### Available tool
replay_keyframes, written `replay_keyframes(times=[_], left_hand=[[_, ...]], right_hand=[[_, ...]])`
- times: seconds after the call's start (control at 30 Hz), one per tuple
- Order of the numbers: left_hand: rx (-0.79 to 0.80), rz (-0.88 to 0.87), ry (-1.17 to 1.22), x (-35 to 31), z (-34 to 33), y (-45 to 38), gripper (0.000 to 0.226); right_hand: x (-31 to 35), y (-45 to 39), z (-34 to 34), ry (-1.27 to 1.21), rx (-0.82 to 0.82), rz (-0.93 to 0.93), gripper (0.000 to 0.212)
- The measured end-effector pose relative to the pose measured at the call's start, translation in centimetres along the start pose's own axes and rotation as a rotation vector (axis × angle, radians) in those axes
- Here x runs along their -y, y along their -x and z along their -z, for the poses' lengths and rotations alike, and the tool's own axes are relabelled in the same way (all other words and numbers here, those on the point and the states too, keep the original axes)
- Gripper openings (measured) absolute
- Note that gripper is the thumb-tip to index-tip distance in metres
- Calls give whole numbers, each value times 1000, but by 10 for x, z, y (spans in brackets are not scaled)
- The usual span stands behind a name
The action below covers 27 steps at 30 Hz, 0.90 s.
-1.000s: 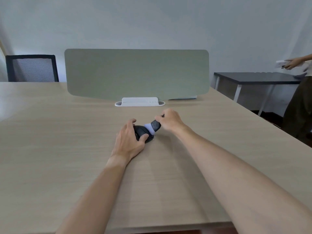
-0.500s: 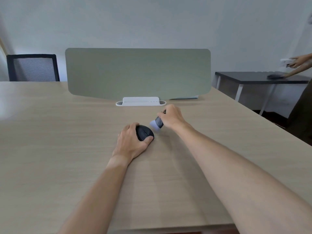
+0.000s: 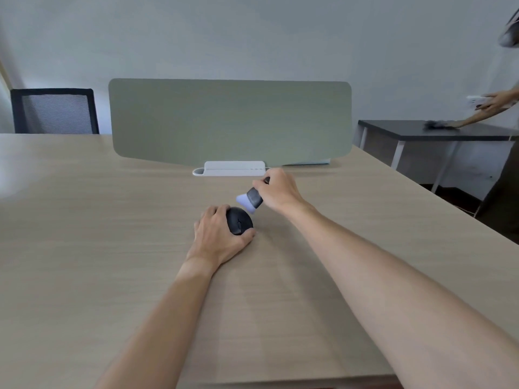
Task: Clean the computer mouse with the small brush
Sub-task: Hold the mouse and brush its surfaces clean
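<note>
A black computer mouse [image 3: 239,220] lies on the light wooden table [image 3: 84,248], a little past its middle. My left hand [image 3: 217,237] grips it from the left and near side, thumb against its front right. My right hand [image 3: 278,192] holds a small brush [image 3: 251,198] with a dark handle and pale lilac bristles. The brush points down and left. Its bristle tips hang just above the mouse's far right edge; whether they touch it I cannot tell.
A grey-green divider panel [image 3: 230,119] stands in a white base [image 3: 233,169] just beyond my hands. A black mesh chair [image 3: 54,110] sits at the far left. At the right, another person's hands [image 3: 497,101] work over a dark side table [image 3: 421,130].
My right hand has drawn the brush up and to the right, off the top of the mouse. My left hand has kept its hold on the mouse.
</note>
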<state>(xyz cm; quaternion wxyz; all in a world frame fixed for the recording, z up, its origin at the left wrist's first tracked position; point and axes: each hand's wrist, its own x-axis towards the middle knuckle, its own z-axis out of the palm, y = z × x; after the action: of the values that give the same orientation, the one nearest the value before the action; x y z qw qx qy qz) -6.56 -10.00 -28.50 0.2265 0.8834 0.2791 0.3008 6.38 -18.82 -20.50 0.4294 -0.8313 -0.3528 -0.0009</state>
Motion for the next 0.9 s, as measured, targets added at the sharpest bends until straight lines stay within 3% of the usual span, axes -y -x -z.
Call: replay_keyframes(times=[0.1, 0.17, 0.27, 0.37, 0.47, 0.63, 0.7, 0.8, 0.83, 0.9], left_hand=[[15, -29, 26, -1, 3, 2, 35], [29, -40, 32, -2, 6, 4, 28], [16, -21, -2, -4, 5, 4, 44], [12, 19, -17, -4, 4, 2, 61], [20, 16, -25, -1, 1, 0, 67], [28, 3, 47, -2, 5, 3, 76], [18, -10, 23, -3, 5, 3, 68], [-3, -31, 15, -3, 6, 4, 36], [-12, -41, 34, -3, 7, 5, 27], [-19, -48, 56, -1, 6, 4, 33]], right_hand=[[4, 4, -1, -50, 139, -23, 22], [-3, 1, -3, 36, 133, -49, 32], [-8, -2, -3, 160, 31, -50, 47], [-4, -1, 1, 14, -25, -52, 45], [-2, 4, 2, -50, 60, -95, 42], [-14, 4, 0, 188, -18, -65, 48], [-13, 4, 4, 65, -46, -67, 48], [-7, 9, 7, -175, 79, -114, 31], [-7, 11, 6, -174, 126, -117, 23], [-10, 13, 4, -97, 128, -96, 21]])
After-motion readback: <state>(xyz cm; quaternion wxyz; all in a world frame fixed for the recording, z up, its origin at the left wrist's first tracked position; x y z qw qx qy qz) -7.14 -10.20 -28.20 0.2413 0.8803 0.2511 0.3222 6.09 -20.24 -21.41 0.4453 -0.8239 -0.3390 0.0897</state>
